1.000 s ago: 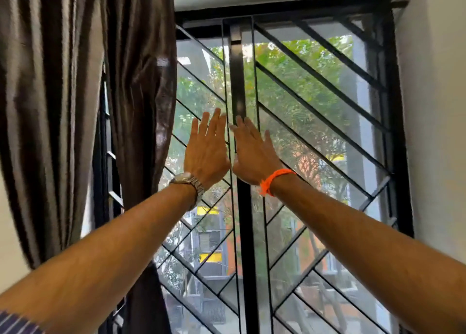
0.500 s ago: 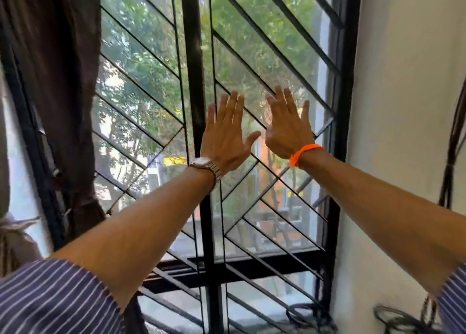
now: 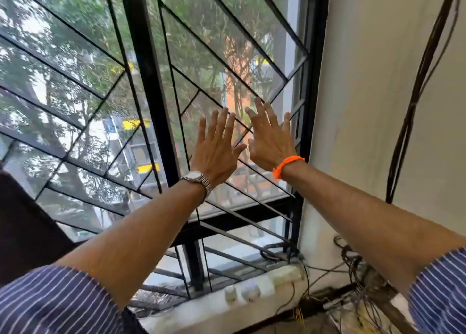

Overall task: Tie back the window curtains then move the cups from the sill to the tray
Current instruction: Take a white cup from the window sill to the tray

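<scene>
Both hands were flat and empty, fingers straight, with the left hand [image 3: 216,149] just beside the right hand [image 3: 271,142] before the black metal window grille [image 3: 148,81]. The dark brown curtain [image 3: 22,222] hung well down-left of them, ungripped. Tying back seemed the step in hand, calling for a reach to gather it. Pale blurs [image 3: 242,292] lay on the white sill [image 3: 201,308] below — cups or not, unclear.
</scene>
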A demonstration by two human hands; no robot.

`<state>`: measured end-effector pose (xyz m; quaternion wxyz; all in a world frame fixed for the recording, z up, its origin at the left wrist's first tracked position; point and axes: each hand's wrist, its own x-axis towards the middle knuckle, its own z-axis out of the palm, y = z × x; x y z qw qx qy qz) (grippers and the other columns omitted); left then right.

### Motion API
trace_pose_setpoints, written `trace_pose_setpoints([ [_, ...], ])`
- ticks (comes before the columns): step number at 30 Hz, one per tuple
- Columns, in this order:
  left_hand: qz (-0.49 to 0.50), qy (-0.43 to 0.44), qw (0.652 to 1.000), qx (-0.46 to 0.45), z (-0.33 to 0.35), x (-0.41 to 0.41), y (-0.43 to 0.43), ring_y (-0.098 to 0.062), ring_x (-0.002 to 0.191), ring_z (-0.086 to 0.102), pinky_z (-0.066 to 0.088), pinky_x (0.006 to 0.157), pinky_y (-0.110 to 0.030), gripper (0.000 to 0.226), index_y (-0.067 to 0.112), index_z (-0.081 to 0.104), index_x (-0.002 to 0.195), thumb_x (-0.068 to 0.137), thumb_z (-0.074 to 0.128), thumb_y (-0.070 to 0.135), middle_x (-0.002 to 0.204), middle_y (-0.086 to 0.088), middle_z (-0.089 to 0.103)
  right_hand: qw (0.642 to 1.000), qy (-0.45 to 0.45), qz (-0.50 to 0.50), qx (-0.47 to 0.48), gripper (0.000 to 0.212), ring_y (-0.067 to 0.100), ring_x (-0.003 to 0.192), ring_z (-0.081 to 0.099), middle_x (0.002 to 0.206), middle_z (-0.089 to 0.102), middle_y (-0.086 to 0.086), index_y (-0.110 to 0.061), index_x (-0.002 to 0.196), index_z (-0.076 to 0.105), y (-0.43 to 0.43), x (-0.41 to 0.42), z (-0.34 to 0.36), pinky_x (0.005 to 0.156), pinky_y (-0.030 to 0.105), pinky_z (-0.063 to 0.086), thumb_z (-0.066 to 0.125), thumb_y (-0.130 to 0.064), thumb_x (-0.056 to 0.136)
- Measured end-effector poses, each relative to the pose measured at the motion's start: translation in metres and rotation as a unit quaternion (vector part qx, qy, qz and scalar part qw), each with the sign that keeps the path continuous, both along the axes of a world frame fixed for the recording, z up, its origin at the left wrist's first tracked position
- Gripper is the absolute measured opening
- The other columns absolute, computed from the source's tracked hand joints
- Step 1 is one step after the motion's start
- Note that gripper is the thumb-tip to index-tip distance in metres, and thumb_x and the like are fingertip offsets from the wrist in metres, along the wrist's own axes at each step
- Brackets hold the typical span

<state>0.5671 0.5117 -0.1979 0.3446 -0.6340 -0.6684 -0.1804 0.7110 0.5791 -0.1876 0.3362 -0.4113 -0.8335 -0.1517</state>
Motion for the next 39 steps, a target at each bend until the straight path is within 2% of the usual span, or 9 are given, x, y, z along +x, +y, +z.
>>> trace_pose_setpoints([
  [9, -0.012, -0.064, 0.993, -0.096, -0.134, -0.016, 0.014, -0.024, 0.149, 0.000, 0.001, 0.119, -0.050, 0.073, 0.014, 0.002, 0.154, 0.098, 0.025, 0.054, 0.162, -0.005, 0.001, 0.995, -0.003, -0.017, -0.099, 0.074, 0.026, 0.152, 0.001, 0.165, -0.004, 0.001, -0.026, 0.152, 0.017, 0.013, -0.007, -0.123, 0.115, 0.067, 0.002, 0.053, -0.024, 0.088],
  [14, -0.016, -0.091, 0.981, -0.168, -0.220, -0.028, 0.015, -0.028, 0.149, 0.000, 0.002, 0.119, -0.051, 0.071, 0.011, 0.004, 0.154, 0.098, 0.025, 0.050, 0.162, -0.009, 0.002, 0.986, -0.033, -0.035, -0.157, 0.083, 0.029, 0.152, -0.001, 0.165, -0.006, 0.003, -0.024, 0.155, 0.007, 0.014, -0.019, -0.203, 0.113, 0.070, 0.009, 0.053, -0.021, 0.086],
  [18, -0.046, -0.096, 0.972, -0.209, -0.289, -0.026, 0.013, -0.027, 0.149, 0.000, 0.003, 0.119, -0.050, 0.070, 0.009, 0.010, 0.154, 0.098, 0.033, 0.044, 0.162, -0.010, 0.005, 0.977, -0.085, -0.044, -0.190, 0.081, 0.027, 0.152, -0.002, 0.165, -0.005, 0.006, -0.019, 0.155, 0.009, 0.012, -0.033, -0.277, 0.114, 0.067, 0.012, 0.053, -0.030, 0.087],
  [21, -0.048, -0.108, 0.961, -0.248, -0.342, -0.029, 0.010, -0.027, 0.149, 0.000, 0.002, 0.120, -0.048, 0.067, 0.011, 0.009, 0.154, 0.099, 0.027, 0.045, 0.162, -0.010, 0.005, 0.965, -0.109, -0.057, -0.231, 0.085, 0.027, 0.152, -0.004, 0.164, -0.008, 0.007, -0.020, 0.155, 0.005, 0.011, -0.043, -0.331, 0.115, 0.066, 0.011, 0.055, -0.038, 0.089],
  [24, -0.044, -0.127, 0.950, -0.283, -0.394, -0.039, 0.007, -0.028, 0.149, 0.000, 0.002, 0.120, -0.048, 0.066, 0.012, 0.009, 0.154, 0.096, 0.018, 0.044, 0.161, -0.011, 0.005, 0.956, -0.106, -0.054, -0.268, 0.082, 0.027, 0.152, -0.004, 0.164, -0.007, 0.006, -0.021, 0.155, 0.006, 0.009, -0.049, -0.385, 0.114, 0.067, 0.013, 0.053, -0.028, 0.088],
  [27, -0.034, -0.136, 0.936, -0.321, -0.448, -0.048, 0.003, -0.028, 0.149, -0.002, 0.003, 0.120, -0.049, 0.068, 0.011, 0.008, 0.154, 0.098, 0.027, 0.045, 0.161, -0.011, 0.004, 0.948, -0.115, -0.056, -0.291, 0.080, 0.026, 0.152, -0.006, 0.164, -0.009, 0.005, -0.021, 0.154, 0.005, 0.006, -0.052, -0.437, 0.115, 0.067, 0.010, 0.050, -0.022, 0.088],
  [32, -0.037, -0.161, 0.909, -0.382, -0.527, -0.061, -0.003, -0.030, 0.148, 0.009, 0.010, 0.119, -0.050, 0.068, 0.010, 0.019, 0.152, 0.095, 0.038, 0.041, 0.160, -0.013, 0.015, 0.929, -0.127, -0.061, -0.341, 0.075, 0.025, 0.152, -0.006, 0.164, -0.008, 0.004, -0.019, 0.155, 0.006, 0.005, -0.065, -0.524, 0.116, 0.065, 0.010, 0.046, -0.031, 0.093],
  [35, -0.042, -0.180, 0.894, -0.408, -0.571, -0.066, -0.004, -0.034, 0.143, 0.026, 0.021, 0.117, -0.052, 0.066, 0.007, 0.032, 0.148, 0.091, 0.032, 0.039, 0.155, -0.016, 0.030, 0.915, -0.157, -0.073, -0.364, 0.078, 0.027, 0.152, -0.002, 0.164, -0.006, 0.008, -0.019, 0.156, 0.009, 0.000, -0.075, -0.581, 0.114, 0.065, 0.016, 0.048, -0.025, 0.089],
  [39, -0.034, -0.177, 0.883, -0.433, -0.639, -0.074, -0.010, -0.032, 0.148, 0.003, 0.005, 0.119, -0.052, 0.067, 0.010, 0.008, 0.153, 0.095, 0.020, 0.042, 0.160, -0.012, 0.003, 0.890, -0.164, -0.091, -0.416, 0.085, 0.026, 0.152, -0.009, 0.163, -0.017, 0.004, -0.023, 0.156, -0.002, -0.013, -0.085, -0.657, 0.116, 0.065, 0.012, 0.051, -0.027, 0.089],
])
